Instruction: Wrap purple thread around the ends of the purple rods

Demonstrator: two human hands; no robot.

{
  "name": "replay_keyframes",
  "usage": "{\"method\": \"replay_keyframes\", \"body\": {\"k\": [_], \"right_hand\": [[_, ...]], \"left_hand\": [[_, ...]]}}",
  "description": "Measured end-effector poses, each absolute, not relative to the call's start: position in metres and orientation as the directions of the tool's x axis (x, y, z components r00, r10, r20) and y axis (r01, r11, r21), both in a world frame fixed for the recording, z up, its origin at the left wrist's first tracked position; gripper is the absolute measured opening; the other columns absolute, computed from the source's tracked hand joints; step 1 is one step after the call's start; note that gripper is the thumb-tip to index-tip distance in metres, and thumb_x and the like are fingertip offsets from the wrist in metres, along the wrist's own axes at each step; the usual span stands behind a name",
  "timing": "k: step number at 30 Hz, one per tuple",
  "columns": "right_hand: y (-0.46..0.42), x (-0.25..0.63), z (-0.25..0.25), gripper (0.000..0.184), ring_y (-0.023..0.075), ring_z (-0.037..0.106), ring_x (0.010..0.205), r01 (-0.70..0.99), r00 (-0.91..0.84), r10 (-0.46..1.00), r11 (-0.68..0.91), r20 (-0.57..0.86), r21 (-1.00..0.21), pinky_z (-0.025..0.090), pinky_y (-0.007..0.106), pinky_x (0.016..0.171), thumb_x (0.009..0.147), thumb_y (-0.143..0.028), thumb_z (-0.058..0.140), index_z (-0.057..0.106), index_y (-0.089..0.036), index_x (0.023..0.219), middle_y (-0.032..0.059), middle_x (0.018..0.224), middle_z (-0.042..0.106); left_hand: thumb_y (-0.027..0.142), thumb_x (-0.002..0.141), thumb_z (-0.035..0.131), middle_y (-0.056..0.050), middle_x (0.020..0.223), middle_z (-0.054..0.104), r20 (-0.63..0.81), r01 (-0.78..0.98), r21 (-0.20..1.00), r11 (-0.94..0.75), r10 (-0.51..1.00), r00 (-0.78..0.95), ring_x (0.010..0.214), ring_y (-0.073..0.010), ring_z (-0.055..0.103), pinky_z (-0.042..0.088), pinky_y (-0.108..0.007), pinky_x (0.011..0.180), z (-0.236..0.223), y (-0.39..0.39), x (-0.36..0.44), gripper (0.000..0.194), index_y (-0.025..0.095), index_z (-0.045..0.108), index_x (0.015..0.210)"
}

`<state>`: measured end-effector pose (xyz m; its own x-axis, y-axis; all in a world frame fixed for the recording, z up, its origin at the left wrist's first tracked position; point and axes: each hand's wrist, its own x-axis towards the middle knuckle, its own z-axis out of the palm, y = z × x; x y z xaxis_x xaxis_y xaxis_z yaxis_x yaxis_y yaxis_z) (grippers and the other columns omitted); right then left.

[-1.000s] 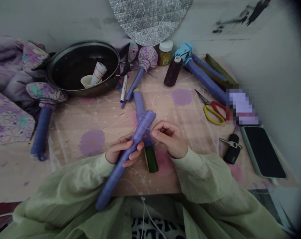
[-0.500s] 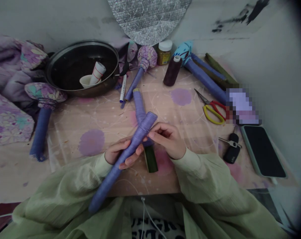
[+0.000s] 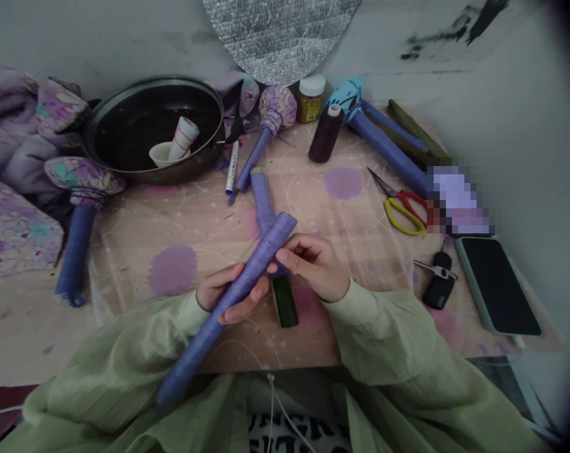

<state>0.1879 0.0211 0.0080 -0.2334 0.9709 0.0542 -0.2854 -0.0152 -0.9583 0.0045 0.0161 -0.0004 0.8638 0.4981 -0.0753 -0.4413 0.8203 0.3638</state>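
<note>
Purple thread-wrapped rod (image 3: 197, 346) lies aslant across the person's body, held above the counter (image 3: 124, 251), with its lower end reaching out past the counter's near edge. The left hand (image 3: 216, 292) cradles it from beneath, fingers curled around the wrapping. The right hand (image 3: 313, 267) sits just beside it near the upper end, fingers (image 3: 285, 257) pinched together. The hands are close but not clasped, and any strand in that pinch is too fine to make out.

Directly below lie a second wrapped rod (image 3: 262, 201) and a green bamboo stick (image 3: 284, 302), with a dark thread spool (image 3: 326, 135) farther off. Red-and-yellow scissors (image 3: 402, 211) rest to the right.

If the right-hand pinch slackened, the outer turns near the upper end could loosen or slide, since nothing visible there pins them. A slip of the left hand could drop the rod onto the second rod and bamboo stick. The full green sleeves (image 3: 384, 333) could also snag a loose strand or brush against the overhanging lower end.
</note>
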Motion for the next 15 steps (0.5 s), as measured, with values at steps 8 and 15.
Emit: {"method": "replay_keyframes", "body": {"k": [8,15], "right_hand": [[0.021,0.187,0.006,0.027,0.0073,0.052,0.055,-0.299,-0.314,0.948,-0.053,0.045,-0.953,0.042,0.020,0.050,0.075,-0.042,0.068,0.060,-0.018,0.086,-0.0044,0.061,0.055],[0.018,0.188,0.007,0.027,0.0074,0.054,0.051,-0.331,-0.363,0.931,-0.091,0.037,-0.939,0.044,0.021,0.049,0.075,-0.041,0.068,0.056,-0.018,0.077,-0.0042,0.058,0.055]], "left_hand": [[0.030,0.094,0.036,-0.004,0.079,0.062,0.066,-0.317,0.239,0.918,0.310,0.948,0.032,-0.0051,0.048,0.036,-0.012,0.024,-0.006,0.019,0.000,0.038,0.012,0.056,0.120],[0.035,0.092,0.039,-0.006,0.088,0.064,-0.023,-0.176,0.360,0.916,0.197,0.980,0.048,-0.0101,0.060,0.043,-0.013,0.030,0.002,0.026,0.005,0.032,0.016,0.057,0.111]]}}
